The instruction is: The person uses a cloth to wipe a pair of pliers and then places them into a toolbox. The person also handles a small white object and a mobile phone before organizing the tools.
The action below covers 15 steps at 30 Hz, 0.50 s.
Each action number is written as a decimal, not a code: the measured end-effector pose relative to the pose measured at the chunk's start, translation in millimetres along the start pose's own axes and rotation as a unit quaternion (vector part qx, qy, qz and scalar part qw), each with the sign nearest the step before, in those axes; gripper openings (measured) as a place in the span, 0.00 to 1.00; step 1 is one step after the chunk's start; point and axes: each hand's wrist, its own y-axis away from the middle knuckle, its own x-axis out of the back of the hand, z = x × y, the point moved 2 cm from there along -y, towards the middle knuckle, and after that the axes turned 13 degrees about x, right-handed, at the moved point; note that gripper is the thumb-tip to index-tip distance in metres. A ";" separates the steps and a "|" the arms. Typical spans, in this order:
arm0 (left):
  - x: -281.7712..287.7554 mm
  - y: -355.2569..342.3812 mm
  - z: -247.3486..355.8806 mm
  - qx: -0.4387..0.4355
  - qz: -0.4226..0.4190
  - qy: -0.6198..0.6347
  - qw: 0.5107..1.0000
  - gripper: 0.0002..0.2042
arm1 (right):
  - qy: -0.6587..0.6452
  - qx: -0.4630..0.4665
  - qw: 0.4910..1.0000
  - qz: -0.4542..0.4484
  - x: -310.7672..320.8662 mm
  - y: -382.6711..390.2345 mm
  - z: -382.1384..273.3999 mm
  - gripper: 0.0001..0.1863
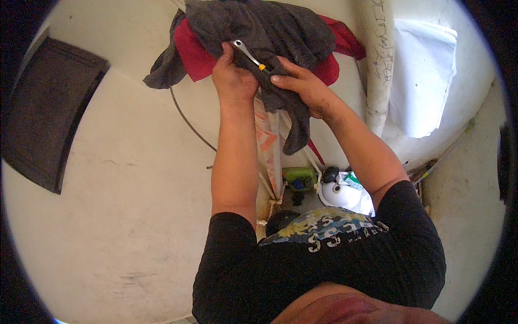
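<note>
A silver hand tool (248,53) with a hole in its tip and a yellow band lies slantwise between my hands. A dark grey cloth (259,27) hangs behind it, and a fold of it lies under the tool. On the left, my left hand (233,75) is closed on the cloth, thumb up beside the tool's tip; its other fingers are partly hidden. My right hand (302,86) is closed at the tool's dark handle end, thumb and forefinger around it and the cloth. The cloth's loose end dangles below my right hand.
Red cloth (197,51) shows behind the grey one. A thick pale pipe (379,70) runs down on the right beside a white cloth (423,75). A black panel (51,108) is at the far left. Below are a white basin (342,197) and a green object (299,177).
</note>
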 end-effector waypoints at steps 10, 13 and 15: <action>-11.2 18.0 4.3 0.012 -0.074 -0.019 0.997 0.24 | 0.293 0.150 0.944 0.038 15.8 -6.9 -19.6 0.36; 7.0 21.0 9.6 0.071 -0.145 0.026 0.986 0.22 | 0.351 0.143 0.923 0.071 16.4 -10.7 -27.2 0.35; 20.4 21.7 11.0 0.079 -0.195 0.039 0.977 0.21 | 0.390 0.154 0.906 0.064 16.0 -12.6 -31.4 0.35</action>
